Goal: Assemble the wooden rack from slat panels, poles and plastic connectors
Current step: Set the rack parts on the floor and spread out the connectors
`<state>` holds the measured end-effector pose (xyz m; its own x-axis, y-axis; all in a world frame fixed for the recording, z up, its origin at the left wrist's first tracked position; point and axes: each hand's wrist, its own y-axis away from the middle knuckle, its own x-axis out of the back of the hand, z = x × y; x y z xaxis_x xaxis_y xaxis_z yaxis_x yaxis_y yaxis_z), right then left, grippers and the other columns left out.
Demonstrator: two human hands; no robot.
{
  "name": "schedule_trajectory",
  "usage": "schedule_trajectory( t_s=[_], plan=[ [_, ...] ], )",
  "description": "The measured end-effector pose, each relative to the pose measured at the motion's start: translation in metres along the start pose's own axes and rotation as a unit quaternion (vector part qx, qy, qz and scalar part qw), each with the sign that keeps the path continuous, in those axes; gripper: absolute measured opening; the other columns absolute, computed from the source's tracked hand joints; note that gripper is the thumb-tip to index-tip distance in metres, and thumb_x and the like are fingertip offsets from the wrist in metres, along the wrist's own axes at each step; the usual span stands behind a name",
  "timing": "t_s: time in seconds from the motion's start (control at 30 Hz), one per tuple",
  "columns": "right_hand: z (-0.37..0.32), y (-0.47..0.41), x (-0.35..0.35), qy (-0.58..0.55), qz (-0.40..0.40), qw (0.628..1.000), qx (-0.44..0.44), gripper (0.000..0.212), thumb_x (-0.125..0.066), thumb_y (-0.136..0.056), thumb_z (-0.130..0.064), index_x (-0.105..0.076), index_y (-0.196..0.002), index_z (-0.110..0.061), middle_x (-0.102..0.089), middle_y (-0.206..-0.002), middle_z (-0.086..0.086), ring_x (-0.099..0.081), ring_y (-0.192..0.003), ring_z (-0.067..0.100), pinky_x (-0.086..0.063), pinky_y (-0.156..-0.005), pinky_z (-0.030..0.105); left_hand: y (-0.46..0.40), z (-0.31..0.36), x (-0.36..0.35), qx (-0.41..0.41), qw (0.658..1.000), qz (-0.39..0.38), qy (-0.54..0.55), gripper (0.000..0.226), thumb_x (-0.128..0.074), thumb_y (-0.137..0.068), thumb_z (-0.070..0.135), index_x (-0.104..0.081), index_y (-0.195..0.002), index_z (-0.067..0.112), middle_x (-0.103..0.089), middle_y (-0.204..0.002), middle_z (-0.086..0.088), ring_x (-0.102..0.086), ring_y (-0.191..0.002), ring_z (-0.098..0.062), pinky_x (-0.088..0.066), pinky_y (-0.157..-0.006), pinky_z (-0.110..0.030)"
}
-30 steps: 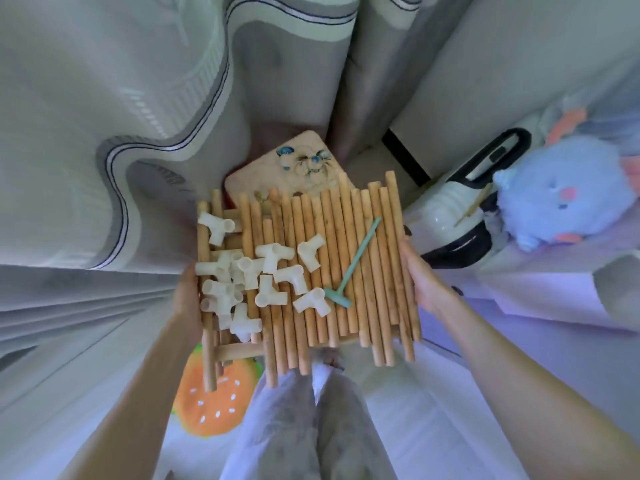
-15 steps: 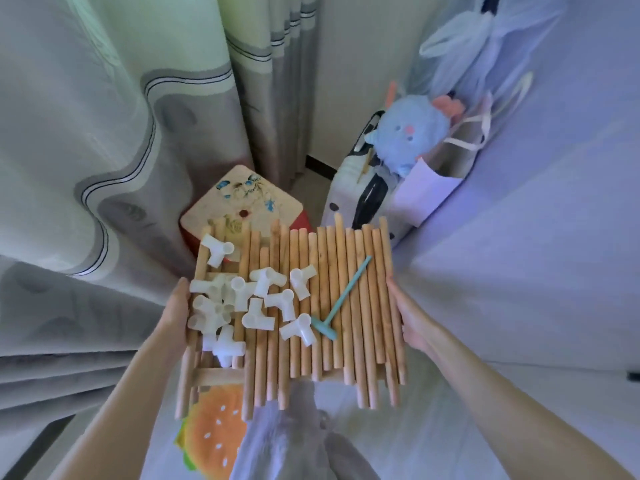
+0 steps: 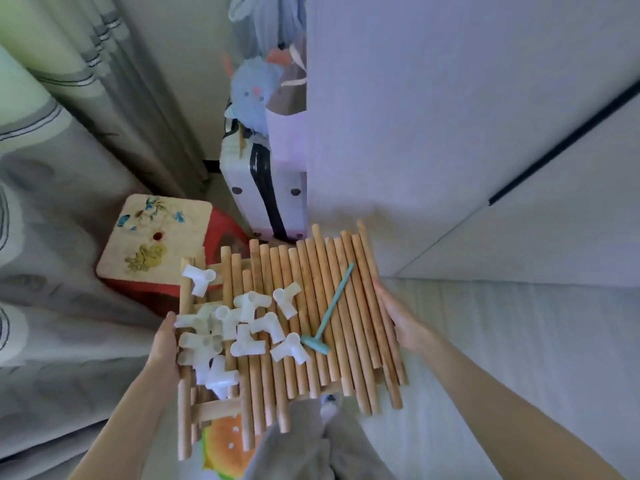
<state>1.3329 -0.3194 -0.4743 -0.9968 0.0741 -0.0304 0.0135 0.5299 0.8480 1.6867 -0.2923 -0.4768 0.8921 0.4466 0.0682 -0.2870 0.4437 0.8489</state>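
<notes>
Curtains fill the upper left of the frame and a pale wall the upper right, so I'm basically standing in a tight corner with this whole kit in my arms. Progress-wise: nothing's put together yet, as far as I can tell. I'm carrying the slat panel (image 3: 194,407) like a tray at lower center, with the loose poles (image 3: 311,306) lying side by side on top, the white connectors (image 3: 239,327) heaped on the left half, and a little teal hammer (image 3: 327,313) resting on the right half. My left hand (image 3: 165,344) presses flat against the left edge and my right hand (image 3: 398,317) against the right edge, fingers pretty much straight; I can't see whether any curl underneath. So all the actual joining is still ahead. Room to move is the problem: a stool (image 3: 152,237) sits center left just beyond the load, a suitcase (image 3: 263,188) with a blue plush toy (image 3: 254,91) on it stands at upper center, and a burger cushion (image 3: 225,448) is under the load by my feet. The lower right looks like the most open patch. Those poles aren't fixed, so I'd guess any tilt sends them rolling off.
</notes>
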Motion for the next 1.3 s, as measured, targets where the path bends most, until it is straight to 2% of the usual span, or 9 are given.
schedule_trajectory(
  t_s=[0.13,0.3,0.5,0.7,0.8,0.9,1.0,1.17,1.3],
  plan=[
    [0.026,0.014,0.03,-0.055,0.028,0.998,0.003,0.054,-0.038,-0.089,-0.063,-0.063,-0.113,-0.021,-0.07,-0.107,0.006,-0.065,-0.102,0.023,-0.048,-0.096,0.044,-0.012,0.002,-0.036,-0.005,0.998,-0.035,-0.057,0.049,-0.027,-0.098,0.05,-0.059,-0.089,0.015,-0.061,-0.057,-0.001,-0.056,-0.055,-0.016,-0.044,-0.05,-0.026],
    [0.062,0.039,0.07,-0.111,0.094,0.989,0.016,0.05,-0.032,-0.09,-0.064,-0.055,-0.114,-0.026,-0.064,-0.107,-0.001,-0.061,-0.097,0.013,-0.049,-0.074,0.03,-0.02,-0.007,-0.091,0.006,0.983,-0.098,-0.156,0.049,-0.027,-0.098,0.052,-0.058,-0.09,0.015,-0.063,-0.071,-0.005,-0.06,-0.061,-0.016,-0.044,-0.063,-0.03],
    [0.122,0.067,0.119,-0.215,0.174,0.96,-0.03,0.08,-0.038,-0.069,-0.078,-0.058,-0.12,-0.02,-0.063,-0.115,0.005,-0.06,-0.104,0.02,-0.051,-0.08,0.035,-0.012,-0.031,-0.169,-0.027,0.936,-0.161,-0.311,0.037,-0.03,-0.099,0.047,-0.05,-0.083,0.02,-0.057,-0.079,-0.001,-0.054,-0.068,-0.015,-0.045,-0.034,-0.017],
    [0.202,0.089,0.162,-0.33,0.227,0.915,-0.053,0.077,-0.031,-0.079,-0.076,-0.058,-0.119,-0.016,-0.061,-0.117,0.01,-0.06,-0.104,0.026,-0.049,-0.089,0.043,-0.006,-0.074,-0.24,0.016,0.89,-0.241,-0.387,0.045,-0.029,-0.098,0.049,-0.055,-0.082,0.017,-0.054,-0.054,0.004,-0.048,-0.032,-0.007,-0.033,-0.03,-0.012],
    [0.247,0.082,0.179,-0.372,0.239,0.896,-0.045,0.08,-0.032,-0.076,-0.077,-0.057,-0.121,-0.016,-0.061,-0.12,0.01,-0.06,-0.108,0.028,-0.045,-0.097,0.048,-0.024,-0.114,-0.272,0.012,0.863,-0.264,-0.431,0.056,-0.023,-0.096,0.058,-0.061,-0.092,0.017,-0.059,-0.054,0.006,-0.053,-0.042,-0.007,-0.037,-0.037,-0.014],
    [0.293,0.056,0.196,-0.411,0.255,0.875,-0.037,0.07,-0.028,-0.085,-0.071,-0.057,-0.116,-0.016,-0.062,-0.113,0.009,-0.06,-0.103,0.026,-0.046,-0.092,0.043,-0.053,-0.158,-0.304,0.024,0.84,-0.274,-0.468,0.062,-0.027,-0.093,0.061,-0.064,-0.11,0.015,-0.059,-0.072,0.003,-0.052,-0.057,-0.011,-0.04,-0.046,-0.021],
    [0.345,0.013,0.212,-0.442,0.274,0.852,-0.052,0.073,-0.029,-0.084,-0.072,-0.057,-0.119,-0.014,-0.062,-0.114,0.011,-0.061,-0.103,0.029,-0.047,-0.091,0.044,-0.088,-0.208,-0.337,0.009,0.807,-0.314,-0.501,0.054,-0.035,-0.092,0.059,-0.073,-0.09,0.021,-0.063,-0.068,0.003,-0.055,-0.054,-0.01,-0.04,-0.05,-0.023],
    [0.428,-0.082,0.218,-0.485,0.301,0.818,-0.075,0.069,-0.03,-0.084,-0.072,-0.06,-0.109,-0.016,-0.064,-0.108,0.009,-0.063,-0.098,0.027,-0.049,-0.079,0.038,-0.177,-0.293,-0.377,-0.024,0.761,-0.344,-0.55,0.048,-0.028,-0.097,0.05,-0.06,-0.106,0.014,-0.059,-0.078,-0.002,-0.053,-0.064,-0.015,-0.04,-0.053,-0.026],
    [0.501,-0.171,0.209,-0.529,0.315,0.784,-0.082,0.054,-0.032,-0.089,-0.066,-0.059,-0.094,-0.02,-0.063,-0.101,0.008,-0.062,-0.092,0.024,-0.048,-0.089,0.045,-0.268,-0.36,-0.403,-0.033,0.742,-0.334,-0.581,0.045,-0.025,-0.099,0.046,-0.059,-0.095,0.017,-0.063,-0.076,-0.001,-0.059,-0.068,-0.014,-0.042,-0.063,-0.028]
  ],
)
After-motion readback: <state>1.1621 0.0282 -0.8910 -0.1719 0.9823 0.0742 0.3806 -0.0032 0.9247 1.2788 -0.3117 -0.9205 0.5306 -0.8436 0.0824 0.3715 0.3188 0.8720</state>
